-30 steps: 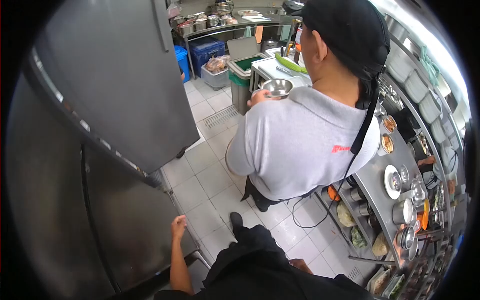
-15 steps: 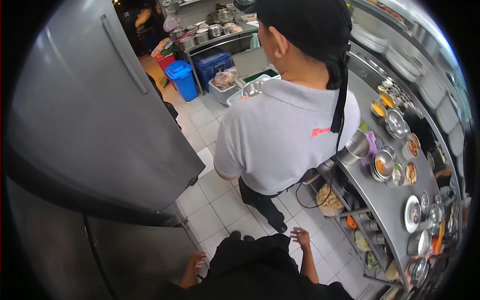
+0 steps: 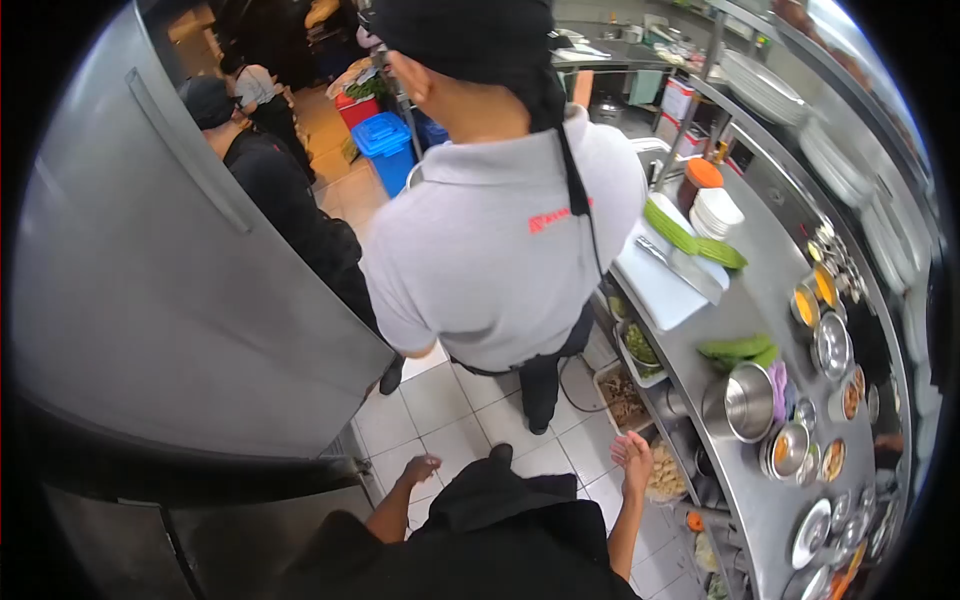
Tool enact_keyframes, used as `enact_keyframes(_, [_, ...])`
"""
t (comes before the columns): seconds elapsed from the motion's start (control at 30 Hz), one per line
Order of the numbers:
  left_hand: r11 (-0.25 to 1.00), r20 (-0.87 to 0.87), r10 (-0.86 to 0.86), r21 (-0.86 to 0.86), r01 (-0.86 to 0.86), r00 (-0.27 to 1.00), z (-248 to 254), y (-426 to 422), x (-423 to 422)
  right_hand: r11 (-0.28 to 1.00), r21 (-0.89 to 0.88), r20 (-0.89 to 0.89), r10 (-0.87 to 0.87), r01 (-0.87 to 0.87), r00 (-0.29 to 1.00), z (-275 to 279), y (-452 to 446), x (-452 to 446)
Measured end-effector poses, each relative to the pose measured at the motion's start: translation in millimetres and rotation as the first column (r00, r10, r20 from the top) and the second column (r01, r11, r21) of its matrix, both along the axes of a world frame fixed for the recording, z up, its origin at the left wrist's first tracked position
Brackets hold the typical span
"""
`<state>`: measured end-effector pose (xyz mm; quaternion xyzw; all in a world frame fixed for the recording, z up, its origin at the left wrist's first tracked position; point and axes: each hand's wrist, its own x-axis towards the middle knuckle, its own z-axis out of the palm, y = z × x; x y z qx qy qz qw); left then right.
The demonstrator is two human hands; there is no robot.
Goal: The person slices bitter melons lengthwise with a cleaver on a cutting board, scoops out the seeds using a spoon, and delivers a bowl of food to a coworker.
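Observation:
My left hand (image 3: pixel 422 469) hangs low beside my dark clothing, near the steel refrigerator. Its fingers look curled, but blur hides whether they are closed. My right hand (image 3: pixel 632 452) is raised at my other side, empty, with its fingers apart, near the shelves under the steel counter (image 3: pixel 690 345). Directly ahead stands a co-worker in a grey shirt (image 3: pixel 480 260) and black cap, back turned to me. On the counter a white cutting board (image 3: pixel 665 290) carries a cleaver (image 3: pixel 690 272) and long green gourds (image 3: pixel 680 230). Neither of my hands touches these things.
A tall refrigerator (image 3: pixel 150 280) fills the left side. Beyond it are a person in black (image 3: pixel 280 200) and another person farther back. A blue bin (image 3: pixel 385 145) stands behind the co-worker. Steel pots (image 3: pixel 740 400) and bowls line the counter at right.
The view has shifted right, bringing the cutting board and more counter into sight. The co-worker now appears farther left. My right hand has come up from low beside my body; people behind the refrigerator now show.

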<state>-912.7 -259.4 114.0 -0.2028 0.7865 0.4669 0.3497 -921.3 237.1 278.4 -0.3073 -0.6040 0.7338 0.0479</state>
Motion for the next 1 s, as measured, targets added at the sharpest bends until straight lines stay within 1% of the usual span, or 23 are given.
enact_keyframes(0.03, [0.995, -0.068, -0.096, -0.013, 0.096, 0.993, -3.1, 5.3, -23.0, 1.0, -0.007, 0.01, 0.019, -0.019, 1.0, 2.5, 0.0, -7.7])
enact_keyframes(0.1, [0.986, -0.199, -0.166, -0.011, 0.167, 0.966, 0.9, 24.6, -73.4, 0.997, -0.081, -0.025, 0.002, -0.004, 1.0, 5.2, 1.3, -32.2])
enact_keyframes(0.17, [0.98, -0.318, -0.168, 0.046, 0.192, 0.933, 16.7, 49.8, -121.2, 0.994, -0.107, -0.037, -0.015, 0.01, 0.999, 8.3, 1.3, -64.0])
enact_keyframes(0.2, [0.968, -0.3, -0.226, 0.042, 0.249, 0.927, 32.8, 56.7, -147.8, 0.995, -0.094, -0.062, -0.043, 0.037, 0.997, 7.4, 3.3, -75.5])
enact_keyframes(0.23, [0.954, -0.353, -0.272, 0.027, 0.3, 0.895, 46.8, 69.2, -170.4, 0.991, -0.133, -0.097, 0.01, -0.023, 0.995, 2.5, 9.1, -87.0])
enact_keyframes(0.27, [0.931, -0.403, -0.326, 0.017, 0.364, 0.855, 56.6, 87.4, -190.9, 0.984, -0.176, -0.129, -0.007, -0.016, 0.992, 5.6, 8.7, -102.8])
enact_keyframes(0.33, [0.91, -0.457, -0.368, 0.004, 0.415, 0.81, 58.1, 117.2, -238.6, 0.984, -0.172, -0.126, 0.018, -0.04, 0.992, 10.5, 20.8, -141.1])
enact_keyframes(0.4, [0.901, -0.534, -0.374, -0.017, 0.433, 0.758, 122.3, 162.8, -279.2, 0.988, -0.152, -0.068, 0.018, -0.028, 0.998, 4.9, 30.6, -182.4])
enact_keyframes(0.43, [0.896, -0.599, -0.374, -0.036, 0.442, 0.709, 133.6, 182.2, -302.3, 0.987, -0.16, -0.055, 0.008, -0.017, 0.998, 11.8, 35.3, -207.9])
enact_keyframes(0.47, [0.854, -0.692, -0.424, -0.09, 0.513, 0.584, 149.0, 201.3, -326.8, 0.981, -0.194, -0.076, -0.014, -0.001, 0.997, 9.8, 40.8, -229.9])
enact_keyframes(0.5, [0.861, -0.685, -0.397, -0.048, 0.506, 0.611, 165.1, 221.8, -347.4, 0.974, -0.226, -0.1, -0.029, 0.006, 0.995, 10.7, 48.4, -249.2])
enact_keyframes(0.53, [0.876, -0.616, -0.4, -0.04, 0.48, 0.679, 209.1, 250.9, -364.5, 0.966, -0.257, -0.112, -0.033, 0.003, 0.993, 12.7, 51.5, -271.8])
enact_keyframes(0.57, [0.847, -0.681, -0.432, -0.081, 0.525, 0.591, 224.0, 269.1, -389.1, 0.959, -0.284, -0.129, -0.04, 0.002, 0.991, 15.7, 55.1, -295.4])
enact_keyframes(0.6, [0.832, -0.682, -0.462, -0.112, 0.544, 0.567, 245.1, 289.5, -413.3, 0.953, -0.301, -0.128, -0.066, 0.024, 0.99, 22.0, 57.8, -319.2])
enact_keyframes(0.63, [0.793, -0.712, -0.508, -0.167, 0.586, 0.485, 255.3, 304.4, -440.0, 0.921, -0.387, -0.158, -0.112, 0.043, 0.981, 29.1, 60.1, -341.7])
enact_keyframes(0.67, [0.791, -0.686, -0.538, -0.21, 0.575, 0.489, 286.2, 329.8, -456.8, 0.883, -0.466, -0.184, -0.158, 0.056, 0.97, 34.6, 62.2, -361.5])
enact_keyframes(0.7, [0.79, -0.751, -0.476, -0.136, 0.597, 0.458, 282.9, 343.1, -483.1, 0.877, -0.476, -0.177, -0.177, 0.073, 0.968, 35.4, 64.4, -379.2])
enact_keyframes(0.77, [0.774, -0.77, -0.466, -0.116, 0.622, 0.436, 310.0, 383.3, -519.6, 0.834, -0.531, -0.1, -0.238, 0.15, 0.966, 33.4, 73.7, -412.3])
enact_keyframes(0.8, [0.737, -0.779, -0.517, -0.194, 0.648, 0.355, 320.2, 401.6, -538.8, 0.824, -0.514, -0.052, -0.309, 0.24, 0.95, 29.8, 75.4, -425.1])
enact_keyframes(0.83, [0.694, -0.781, -0.563, -0.27, 0.668, 0.269, 325.8, 419.8, -559.5, 0.815, -0.517, -0.05, -0.332, 0.26, 0.942, 26.6, 79.5, -434.5])
enact_keyframes(0.87, [0.673, -0.775, -0.577, -0.273, 0.687, 0.257, 324.2, 435.2, -580.9, 0.783, -0.534, -0.016, -0.388, 0.32, 0.922, 24.1, 80.3, -440.7])
enact_keyframes(0.93, [0.547, -0.797, -0.603, -0.438, 0.713, -0.027, 314.3, 465.6, -623.4, 0.723, -0.539, 0.045, -0.488, 0.432, 0.872, 22.8, 80.4, -451.1])
enact_keyframes(1.0, [0.472, -0.79, -0.606, -0.454, 0.756, -0.096, 300.8, 497.0, -656.5, 0.684, -0.509, 0.09, -0.562, 0.523, 0.822, 21.2, 83.8, -460.4])
